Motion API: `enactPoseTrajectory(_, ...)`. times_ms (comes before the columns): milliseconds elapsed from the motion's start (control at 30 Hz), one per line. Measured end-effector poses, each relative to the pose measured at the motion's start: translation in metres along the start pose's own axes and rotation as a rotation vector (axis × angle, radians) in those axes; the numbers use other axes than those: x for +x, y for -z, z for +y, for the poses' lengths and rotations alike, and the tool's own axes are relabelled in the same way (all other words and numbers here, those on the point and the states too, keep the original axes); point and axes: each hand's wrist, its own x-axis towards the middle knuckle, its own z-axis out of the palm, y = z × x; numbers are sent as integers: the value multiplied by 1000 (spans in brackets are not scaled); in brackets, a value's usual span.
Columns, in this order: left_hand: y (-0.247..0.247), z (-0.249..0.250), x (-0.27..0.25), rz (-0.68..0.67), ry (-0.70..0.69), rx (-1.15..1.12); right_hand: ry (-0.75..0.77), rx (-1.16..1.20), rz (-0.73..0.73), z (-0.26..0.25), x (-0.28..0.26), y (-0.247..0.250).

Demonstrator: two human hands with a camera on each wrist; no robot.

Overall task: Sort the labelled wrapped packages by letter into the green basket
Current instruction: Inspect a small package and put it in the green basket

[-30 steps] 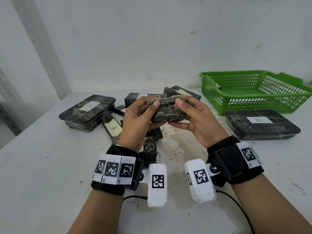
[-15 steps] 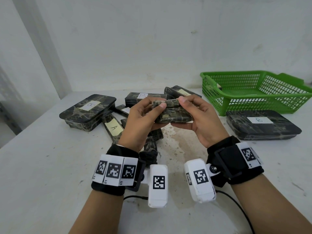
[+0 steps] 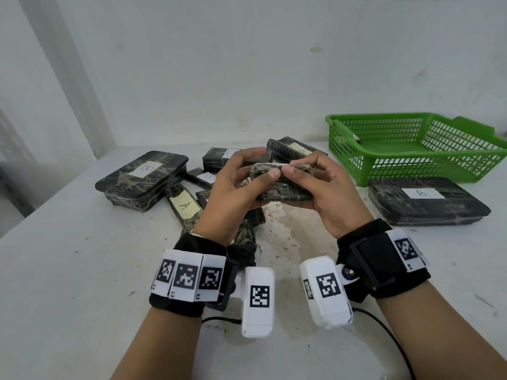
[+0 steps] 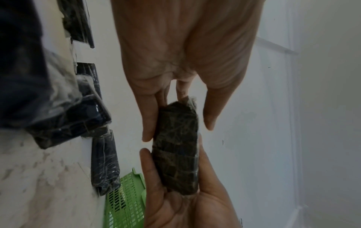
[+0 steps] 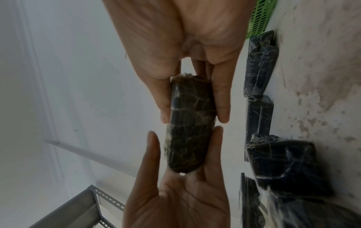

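Both hands hold one small dark wrapped package (image 3: 285, 187) in the air above the middle of the table. My left hand (image 3: 260, 171) grips its left end and my right hand (image 3: 301, 182) its right end, thumbs nearly touching on the top edge. No label shows on it in any view. In the left wrist view the package (image 4: 175, 146) lies between my left fingers and the right palm; the right wrist view shows the package (image 5: 189, 131) the same way. The green basket (image 3: 411, 171) stands at the back right.
A large box marked B (image 3: 142, 179) sits at the left and another marked B (image 3: 425, 201) in front of the basket. A long package marked A (image 3: 183, 205) and several more wrapped packages (image 3: 296, 149) lie behind and under my hands. A cable (image 3: 384, 330) trails at the front.
The hands have turned the package a little between them, and the two thumbs have come together on its upper edge. It stays above the same spot.
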Motion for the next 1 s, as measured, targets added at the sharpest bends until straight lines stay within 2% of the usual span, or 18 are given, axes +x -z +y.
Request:
enactPoseTrajectory(267,3,1,1,58,-23,-72,-60,14,-73,1,1,-1)
enactPoseTrajectory(400,4,2,3,72,-39,-112,-76,102,-45,1,4,1)
enactPoseTrajectory(667,8,-2,7,229,22,-16,-11,105,-58,-4,4,5)
enactPoseTrajectory(733,7,-1,7,205,48,-29,-32,82,-71,-5,2,4)
enactPoseTrajectory(900,2,2,3,-10,101,-11,-95,32,-127,-4,1,3)
enactPoseTrajectory(1000,0,-3,3,-31,92,32,-112,50,-153,-4,3,4)
